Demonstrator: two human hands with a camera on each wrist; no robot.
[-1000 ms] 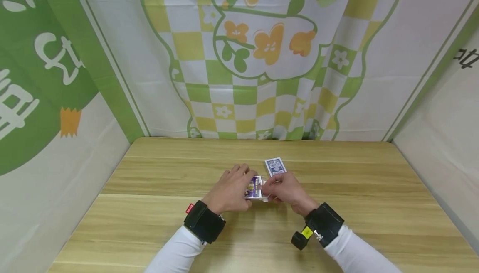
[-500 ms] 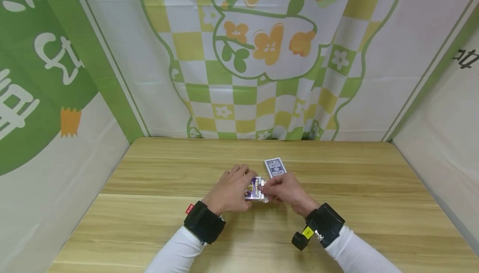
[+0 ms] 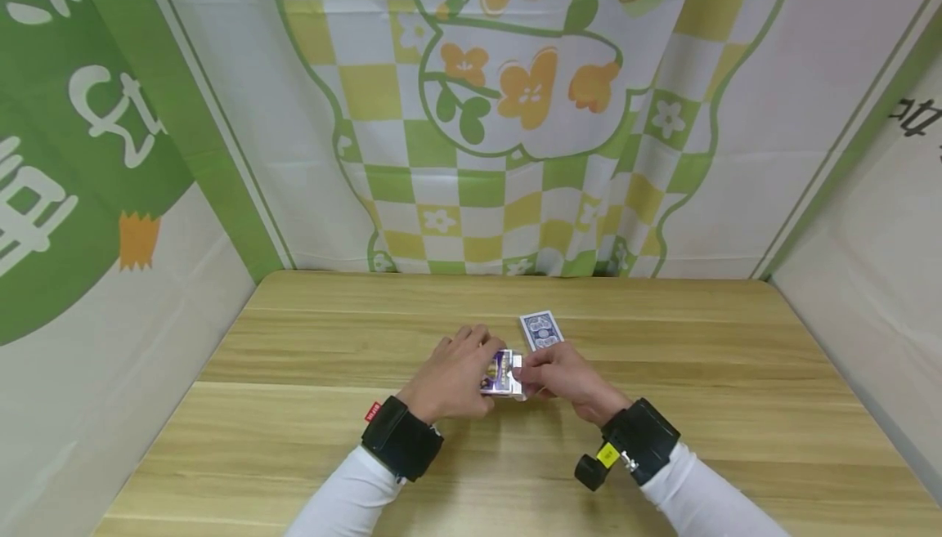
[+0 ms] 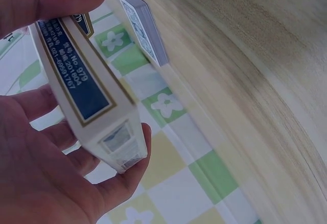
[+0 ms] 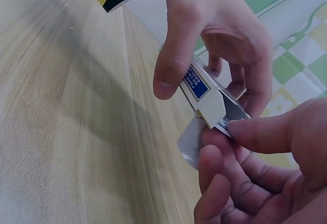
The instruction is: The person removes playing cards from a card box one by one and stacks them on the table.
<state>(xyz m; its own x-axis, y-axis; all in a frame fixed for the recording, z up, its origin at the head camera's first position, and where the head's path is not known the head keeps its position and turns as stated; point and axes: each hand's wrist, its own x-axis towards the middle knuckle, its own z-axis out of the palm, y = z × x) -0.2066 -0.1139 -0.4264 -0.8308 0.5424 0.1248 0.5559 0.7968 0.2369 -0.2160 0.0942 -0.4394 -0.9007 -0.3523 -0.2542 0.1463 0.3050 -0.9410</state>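
Observation:
My left hand (image 3: 458, 369) holds a playing card box (image 4: 84, 75) between thumb and fingers. Its narrow side is blue with gold edging and print; the top face shows purple in the head view. At the box's right end, my right hand (image 3: 565, 375) pinches with thumb and forefinger. In the right wrist view that end stands open, with a pale flap (image 5: 190, 141) sticking out below. The right thumb (image 5: 265, 131) presses on a small patterned piece at the opening; whether it is a flap or a card, I cannot tell. Just beyond the right fingers lies a deck of blue-backed playing cards (image 3: 540, 328).
Both hands are over a wood-grain table (image 3: 309, 341). A printed green and white curtain (image 3: 471, 194) hangs along its back edge, with more cloth at both sides. Black straps (image 3: 403, 437) with cameras sit on the wrists.
My right thumb and fingers have shifted slightly at the box's end, and more white shows there. The left hand and the deck have stayed put.

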